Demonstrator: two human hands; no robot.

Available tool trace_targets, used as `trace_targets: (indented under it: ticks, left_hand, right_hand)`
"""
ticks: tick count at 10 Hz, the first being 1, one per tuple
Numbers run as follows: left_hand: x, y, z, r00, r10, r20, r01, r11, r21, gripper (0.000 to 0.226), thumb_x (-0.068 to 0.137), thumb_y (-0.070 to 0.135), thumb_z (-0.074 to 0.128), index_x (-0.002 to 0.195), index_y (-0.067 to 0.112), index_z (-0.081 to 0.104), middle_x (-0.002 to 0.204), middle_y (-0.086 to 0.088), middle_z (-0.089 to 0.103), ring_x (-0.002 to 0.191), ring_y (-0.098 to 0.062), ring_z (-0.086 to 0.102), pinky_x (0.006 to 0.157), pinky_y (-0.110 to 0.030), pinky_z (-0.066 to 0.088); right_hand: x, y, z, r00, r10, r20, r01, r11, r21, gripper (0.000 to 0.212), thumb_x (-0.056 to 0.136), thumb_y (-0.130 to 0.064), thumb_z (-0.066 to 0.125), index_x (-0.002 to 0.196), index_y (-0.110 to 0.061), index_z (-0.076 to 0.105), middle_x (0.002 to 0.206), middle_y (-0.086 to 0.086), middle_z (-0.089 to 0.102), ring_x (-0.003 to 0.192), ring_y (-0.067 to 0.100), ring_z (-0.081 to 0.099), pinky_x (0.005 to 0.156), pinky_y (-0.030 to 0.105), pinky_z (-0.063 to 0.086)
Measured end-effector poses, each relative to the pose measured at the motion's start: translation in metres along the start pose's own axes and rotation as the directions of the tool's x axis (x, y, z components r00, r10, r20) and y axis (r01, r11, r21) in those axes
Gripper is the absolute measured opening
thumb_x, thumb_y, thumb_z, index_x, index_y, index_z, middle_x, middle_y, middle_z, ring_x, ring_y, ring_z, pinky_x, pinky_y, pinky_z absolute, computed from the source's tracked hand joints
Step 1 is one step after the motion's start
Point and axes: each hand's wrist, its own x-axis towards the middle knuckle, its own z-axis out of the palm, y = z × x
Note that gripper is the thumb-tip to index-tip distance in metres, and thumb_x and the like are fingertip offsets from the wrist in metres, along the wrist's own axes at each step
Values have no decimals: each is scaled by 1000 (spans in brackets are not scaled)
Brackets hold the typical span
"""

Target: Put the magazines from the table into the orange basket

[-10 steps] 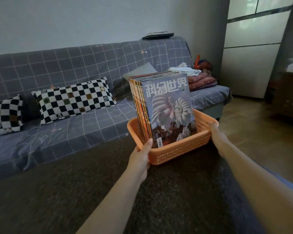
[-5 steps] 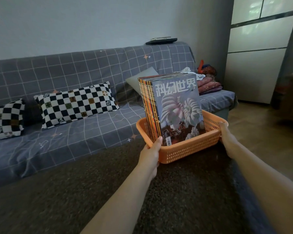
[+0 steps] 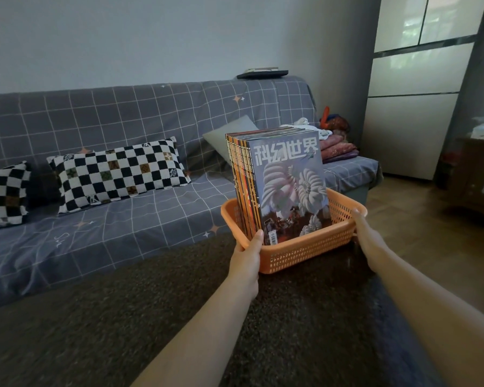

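- Two hands on the basket (image 3: pixel 305 251), which sits on the table (image 3: pixel 151 317).
- Left grip (image 3: pixel 246 256) clasps its near-left corner; right grip (image 3: pixel 368 237) holds the right rim.
- Magazines (image 3: pixel 288 185) stand upright inside, between both grips.

one orange basket (image 3: pixel 305 251), two checkered pillows (image 3: pixel 118 171)

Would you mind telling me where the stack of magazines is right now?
In the head view, right of centre, the magazines stand upright in the left part of the orange basket, between the left hand and right hand, before the sofa.
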Motion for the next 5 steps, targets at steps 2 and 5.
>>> trace_targets:
  ticks: [2, 5]
  left_hand:
    - [-3, 7, -2, 998, -53, -17, 53, 998, 21, 51, 91, 33, 61, 138, 22, 46, 111, -2, 63, 97, -21, 60, 89, -42, 50]
    - [-24, 14, -11, 996, -30, -85, 49, 974, 223, 57, 93, 38, 58, 144, 21, 39, 141, -8, 51, 132, -31, 43, 108, -55, 34]
  right_hand:
    - [-18, -10, 9, 997, -81, 14, 82, 995, -65, 61, 82, -43, 63, 129, -7, 48, 100, 8, 61, 91, 22, 57, 77, 33, 44]
    - [-56, -14, 23, 998, -58, -7, 58, 997, -49, 69, 81, -33, 68, 135, -3, 39, 119, 17, 58, 109, 30, 56, 98, 45, 46]
